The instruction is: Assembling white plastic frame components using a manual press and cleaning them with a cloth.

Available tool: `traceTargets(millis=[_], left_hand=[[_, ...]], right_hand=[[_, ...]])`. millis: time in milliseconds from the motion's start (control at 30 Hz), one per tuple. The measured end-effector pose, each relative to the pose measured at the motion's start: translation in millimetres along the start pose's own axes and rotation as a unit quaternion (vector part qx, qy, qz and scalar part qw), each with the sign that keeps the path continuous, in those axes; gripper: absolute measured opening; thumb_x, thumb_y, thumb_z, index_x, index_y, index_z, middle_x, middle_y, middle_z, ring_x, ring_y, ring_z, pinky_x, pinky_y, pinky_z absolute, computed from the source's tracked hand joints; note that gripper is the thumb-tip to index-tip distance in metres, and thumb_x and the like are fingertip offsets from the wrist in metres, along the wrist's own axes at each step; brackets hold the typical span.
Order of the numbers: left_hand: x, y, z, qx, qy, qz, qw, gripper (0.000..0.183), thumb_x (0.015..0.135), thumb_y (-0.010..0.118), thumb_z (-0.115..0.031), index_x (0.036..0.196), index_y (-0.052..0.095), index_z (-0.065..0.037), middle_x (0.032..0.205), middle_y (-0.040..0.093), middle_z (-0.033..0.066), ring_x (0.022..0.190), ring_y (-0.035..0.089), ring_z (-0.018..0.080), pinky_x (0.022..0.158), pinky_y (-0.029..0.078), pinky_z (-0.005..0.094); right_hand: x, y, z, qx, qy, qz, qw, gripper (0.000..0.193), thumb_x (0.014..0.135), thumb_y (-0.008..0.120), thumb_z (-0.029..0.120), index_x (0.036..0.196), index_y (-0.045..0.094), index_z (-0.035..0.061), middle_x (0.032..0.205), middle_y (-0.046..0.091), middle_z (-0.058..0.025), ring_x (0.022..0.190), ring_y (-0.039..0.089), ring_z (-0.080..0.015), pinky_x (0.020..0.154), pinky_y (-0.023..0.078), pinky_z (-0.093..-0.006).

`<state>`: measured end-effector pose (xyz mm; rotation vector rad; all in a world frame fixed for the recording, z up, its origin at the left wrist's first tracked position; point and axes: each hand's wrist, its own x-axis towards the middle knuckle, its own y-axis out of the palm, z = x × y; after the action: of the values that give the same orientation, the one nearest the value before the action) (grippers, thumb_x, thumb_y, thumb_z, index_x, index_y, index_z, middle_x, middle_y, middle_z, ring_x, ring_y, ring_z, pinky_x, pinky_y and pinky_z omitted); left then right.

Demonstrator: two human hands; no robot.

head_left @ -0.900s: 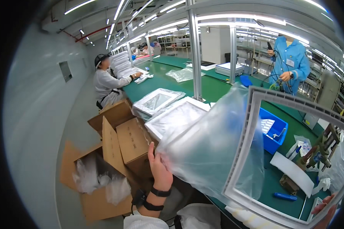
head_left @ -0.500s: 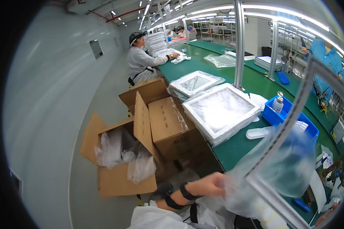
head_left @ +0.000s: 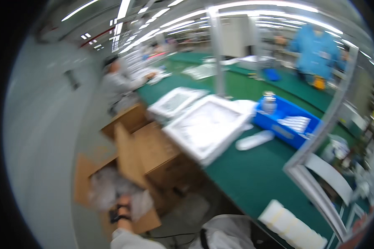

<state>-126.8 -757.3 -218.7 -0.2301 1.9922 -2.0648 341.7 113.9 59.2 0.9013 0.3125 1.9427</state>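
My left hand (head_left: 124,201), with dark bands at the wrist, is down at an open cardboard box (head_left: 82,178), against the crumpled clear plastic bags (head_left: 102,189) in it. Motion smears its fingers, so what they hold does not show. At the lower right edge of the view, part of my right hand (head_left: 357,234) is closed at the lower end of a silver-grey rectangular frame (head_left: 320,195). This frame stands tilted up over the bench, with no plastic around it.
On the green bench (head_left: 237,178) lie two white frames in plastic (head_left: 203,128), a blue bin (head_left: 286,118) with a bottle (head_left: 269,102), and a white ribbed block (head_left: 293,226). A closed carton (head_left: 153,145) adjoins the box. A co-worker (head_left: 120,79) sits at the far left.
My left hand has swung left and down from the frame to the box. The clear bag it gripped beside the frame has left the frame. The view has turned to the right.
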Motion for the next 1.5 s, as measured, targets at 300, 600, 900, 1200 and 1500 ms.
traceTargets(millis=[300,600,900,1200,1500], left_hand=[[-84,-157,-138,-0.224,-0.045,-0.483,0.845,0.036,0.099,0.046,-0.024,0.124,0.053,0.000,0.106,0.059,0.0194,0.098,0.055,0.0341,0.092,0.046,0.0423],[-245,-274,-411,-0.589,0.529,-0.202,0.576,0.027,0.104,0.046,-0.025,0.117,0.054,-0.003,0.093,0.059,0.0104,0.085,0.056,0.0208,0.087,0.047,0.0364],[-353,-250,-585,-0.412,0.530,0.566,0.478,0.041,0.104,0.038,-0.030,0.126,0.053,0.001,0.107,0.067,0.0126,0.098,0.061,0.0184,0.090,0.046,0.0301],[-352,-246,-652,-0.395,0.553,0.532,0.505,0.028,0.100,0.046,-0.024,0.107,0.059,0.000,0.085,0.065,0.0066,0.080,0.061,0.0146,0.077,0.047,0.0276],[-353,-215,-666,-0.439,0.463,0.597,0.487,0.035,0.100,0.045,-0.020,0.127,0.051,0.001,0.083,0.062,0.0071,0.074,0.064,0.0165,0.068,0.052,0.0283]], right_hand=[[-67,-17,71,-0.084,-0.121,-0.145,0.978,0.039,0.104,0.044,0.032,0.128,0.041,0.0016,0.102,0.058,-0.0116,0.046,0.051,-0.0111,0.028,0.042,-0.0230],[-121,-15,73,-0.114,0.133,-0.213,0.961,0.043,0.099,0.049,0.037,0.118,0.052,-0.0019,0.093,0.067,-0.0165,0.050,0.060,-0.0171,0.036,0.046,-0.0290],[-105,-26,43,-0.088,0.360,-0.173,0.913,0.036,0.100,0.051,0.026,0.120,0.053,-0.0037,0.107,0.064,-0.0205,0.072,0.066,-0.0171,0.062,0.057,-0.0287],[-52,-47,-1,-0.159,0.406,-0.177,0.882,0.038,0.101,0.049,0.031,0.121,0.053,-0.0008,0.110,0.067,-0.0189,0.087,0.068,-0.0203,0.073,0.057,-0.0314],[-59,-56,-19,-0.132,0.336,-0.191,0.913,0.039,0.104,0.038,0.026,0.132,0.043,-0.0004,0.110,0.068,-0.0199,0.089,0.067,-0.0215,0.080,0.051,-0.0304]])
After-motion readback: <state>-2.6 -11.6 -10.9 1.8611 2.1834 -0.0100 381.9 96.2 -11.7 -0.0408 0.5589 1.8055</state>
